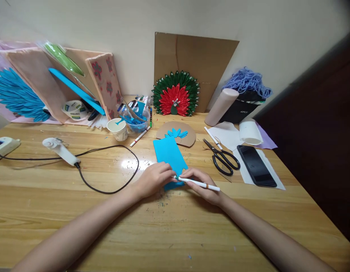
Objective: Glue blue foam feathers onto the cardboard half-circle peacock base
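Note:
My right hand (pixel 201 185) grips a slim white marker (pixel 196 183) with a brown band near its back end. Its tip points left, where a small green part shows. My left hand (pixel 156 179) rests over the blue sheet (pixel 167 151), its fingers bent and closed beside the marker's tip. A bit of white shows at those fingertips, but what they hold is mostly hidden. The blue sheet lies under both hands, with a notch in its right edge. Just beyond it is a rounded cardboard piece (pixel 160 130) bearing several blue petals (pixel 176 133).
Black-handled scissors (pixel 222 160) and a phone (pixel 256 165) lie at right. On the left, a white hot glue gun (pixel 61 151) trails a looping cord. A paper cup (pixel 117 130) and a tub of blue scraps (pixel 136 122) stand behind, near a red-green petal fan (pixel 175 96).

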Demonstrator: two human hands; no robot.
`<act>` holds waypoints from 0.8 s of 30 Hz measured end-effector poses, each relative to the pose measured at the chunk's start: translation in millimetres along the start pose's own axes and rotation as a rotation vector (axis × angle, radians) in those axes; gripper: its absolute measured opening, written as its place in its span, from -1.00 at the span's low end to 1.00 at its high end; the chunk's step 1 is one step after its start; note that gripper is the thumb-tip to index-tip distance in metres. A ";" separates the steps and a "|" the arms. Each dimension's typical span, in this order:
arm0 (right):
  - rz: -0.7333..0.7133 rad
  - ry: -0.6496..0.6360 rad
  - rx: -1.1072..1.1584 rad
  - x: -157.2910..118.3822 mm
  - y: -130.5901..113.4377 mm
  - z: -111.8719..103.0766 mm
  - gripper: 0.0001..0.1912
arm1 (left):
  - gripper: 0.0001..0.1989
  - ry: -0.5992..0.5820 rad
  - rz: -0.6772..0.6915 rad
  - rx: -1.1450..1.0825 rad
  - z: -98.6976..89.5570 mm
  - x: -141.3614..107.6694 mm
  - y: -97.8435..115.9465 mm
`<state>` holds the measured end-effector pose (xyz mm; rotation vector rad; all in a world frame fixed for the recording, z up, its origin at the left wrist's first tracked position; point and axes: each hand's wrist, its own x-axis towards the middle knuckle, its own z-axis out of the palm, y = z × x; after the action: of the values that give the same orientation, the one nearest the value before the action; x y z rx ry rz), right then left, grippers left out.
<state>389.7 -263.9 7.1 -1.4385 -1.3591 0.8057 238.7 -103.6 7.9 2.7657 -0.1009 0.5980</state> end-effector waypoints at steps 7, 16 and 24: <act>-0.319 -0.095 -0.127 -2.4 -4.7 0.8 -0.86 | -0.73 -0.107 0.048 -0.026 -15.2 4.1 18.2; -0.329 -0.057 -0.254 4.6 -2.5 -3.2 -0.84 | -0.76 -0.224 -0.115 -0.129 -32.5 16.4 15.6; 0.081 0.448 -0.535 13.9 19.3 -50.6 -0.84 | -0.69 0.132 -0.705 0.386 -43.6 -12.9 -58.6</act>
<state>445.4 -258.8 7.2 -1.9543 -1.2126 0.1364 217.7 -34.2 23.7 2.8095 1.0686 0.6363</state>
